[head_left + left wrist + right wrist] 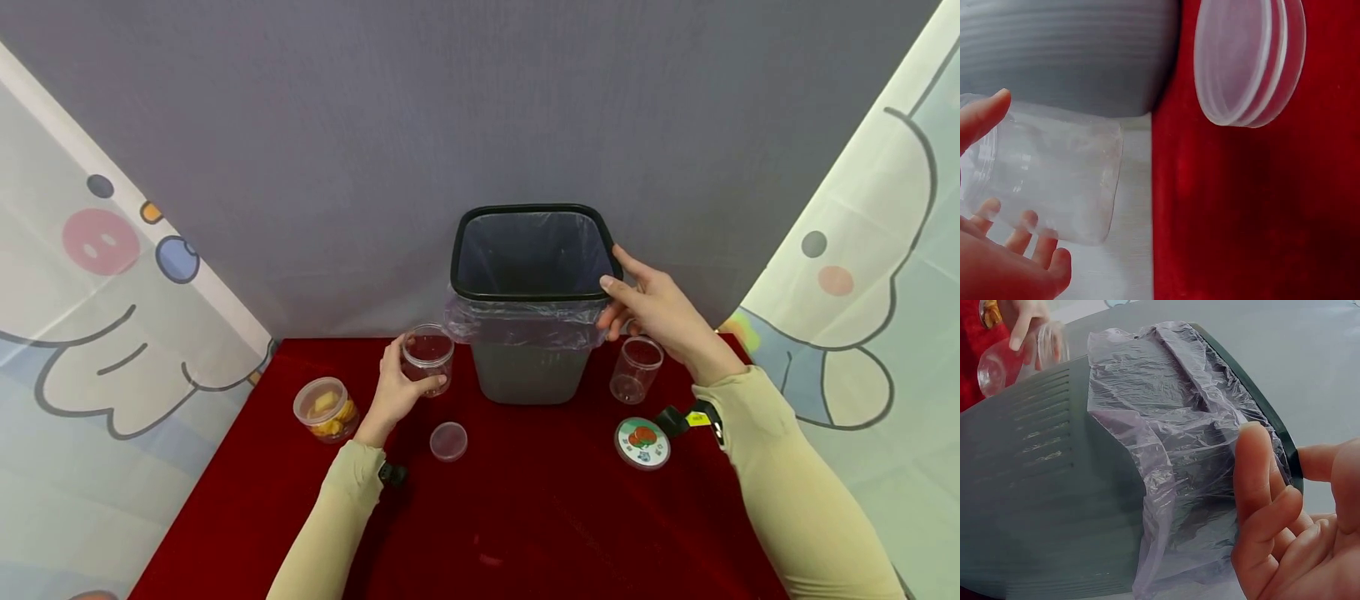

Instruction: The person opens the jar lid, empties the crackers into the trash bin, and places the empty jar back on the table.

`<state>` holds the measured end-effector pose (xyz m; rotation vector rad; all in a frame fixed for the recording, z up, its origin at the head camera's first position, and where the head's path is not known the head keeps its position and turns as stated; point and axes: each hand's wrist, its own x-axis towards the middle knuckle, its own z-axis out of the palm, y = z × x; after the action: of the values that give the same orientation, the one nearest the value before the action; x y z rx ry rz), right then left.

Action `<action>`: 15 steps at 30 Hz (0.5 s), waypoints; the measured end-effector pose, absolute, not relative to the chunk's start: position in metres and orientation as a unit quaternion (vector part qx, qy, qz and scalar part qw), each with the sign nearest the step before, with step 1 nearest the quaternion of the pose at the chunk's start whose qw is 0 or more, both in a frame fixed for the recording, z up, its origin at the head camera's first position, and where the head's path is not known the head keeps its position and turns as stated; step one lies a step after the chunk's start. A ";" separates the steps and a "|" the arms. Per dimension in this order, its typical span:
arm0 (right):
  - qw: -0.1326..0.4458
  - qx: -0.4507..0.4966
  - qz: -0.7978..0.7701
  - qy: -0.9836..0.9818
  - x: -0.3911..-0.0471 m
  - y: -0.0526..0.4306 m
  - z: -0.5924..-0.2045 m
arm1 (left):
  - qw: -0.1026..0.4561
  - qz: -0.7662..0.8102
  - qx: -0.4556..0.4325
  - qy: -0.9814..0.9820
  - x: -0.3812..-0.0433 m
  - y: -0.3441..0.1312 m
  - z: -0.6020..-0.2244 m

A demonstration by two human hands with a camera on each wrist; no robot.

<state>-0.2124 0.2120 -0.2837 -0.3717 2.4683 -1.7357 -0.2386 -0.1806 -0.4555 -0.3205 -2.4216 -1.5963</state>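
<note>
In the head view a grey trash bin (534,371) with a black rim (525,297) stands at the back of the red cloth. A thin purple bag (1166,425) lines it and folds over the outside. My right hand (656,312) pinches the bin's rim at its right corner, thumb on one side and fingers against the bag. Left of the bin, my left hand (401,385) holds a clear plastic jar (1063,175) around its side, with thumb and fingers on opposite sides. The jar looks empty through its wall.
A tub of yellow pieces (327,408) stands left of my left hand. A round clear lid (448,442) lies in front of the bin. To the right are another clear jar (636,371) and a round lid with a picture (642,443). A grey wall (375,167) rises behind.
</note>
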 end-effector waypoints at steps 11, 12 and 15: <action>0.055 -0.110 -0.571 0.812 -0.214 0.218 -0.286 | 0.075 -0.578 -0.077 -0.809 -0.272 -0.167 -0.474; 0.054 -0.110 -0.572 0.811 -0.214 0.218 -0.287 | 0.069 -0.583 -0.074 -0.806 -0.274 -0.167 -0.476; 0.053 -0.111 -0.574 0.810 -0.215 0.218 -0.288 | 0.050 -0.597 -0.065 -0.798 -0.277 -0.164 -0.481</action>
<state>-0.2150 0.2176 -0.2877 -0.3378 2.4625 -1.7441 -0.2772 -0.1644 -0.4814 -0.1978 -2.4293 -1.8179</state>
